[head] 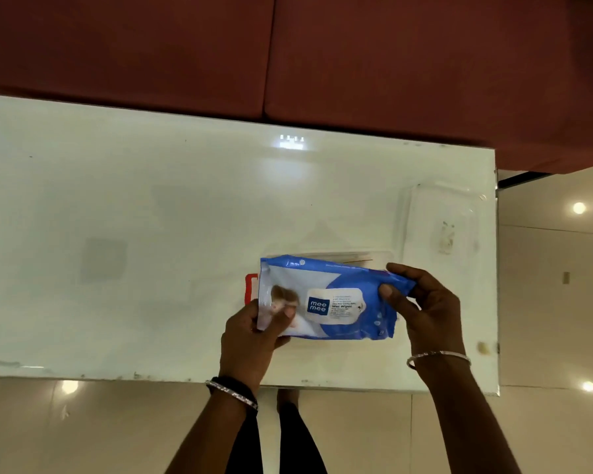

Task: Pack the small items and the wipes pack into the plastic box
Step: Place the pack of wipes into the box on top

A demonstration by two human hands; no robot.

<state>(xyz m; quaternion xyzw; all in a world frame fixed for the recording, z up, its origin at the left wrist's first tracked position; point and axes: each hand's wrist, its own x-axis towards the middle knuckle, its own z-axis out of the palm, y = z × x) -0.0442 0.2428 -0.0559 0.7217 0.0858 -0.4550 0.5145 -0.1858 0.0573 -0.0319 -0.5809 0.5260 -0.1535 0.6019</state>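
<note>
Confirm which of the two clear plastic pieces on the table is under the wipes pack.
The clear box nearer the person, mostly hidden beneath the wipes pack held in both hands. The other clear piece lies uncovered at the table's right end.

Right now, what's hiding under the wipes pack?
Under the wipes pack sits a clear plastic box with something red poking out left. The rest is covered.

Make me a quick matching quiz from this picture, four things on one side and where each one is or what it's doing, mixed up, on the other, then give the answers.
Things:
1. wipes pack
2. clear lid
3. left hand
4. plastic box

Places or states:
A. lying alone on the table near its right edge
B. gripping the pack's left end
C. held in both hands
D. mostly hidden under the pack

Pairs: 1-C, 2-A, 3-B, 4-D
</note>
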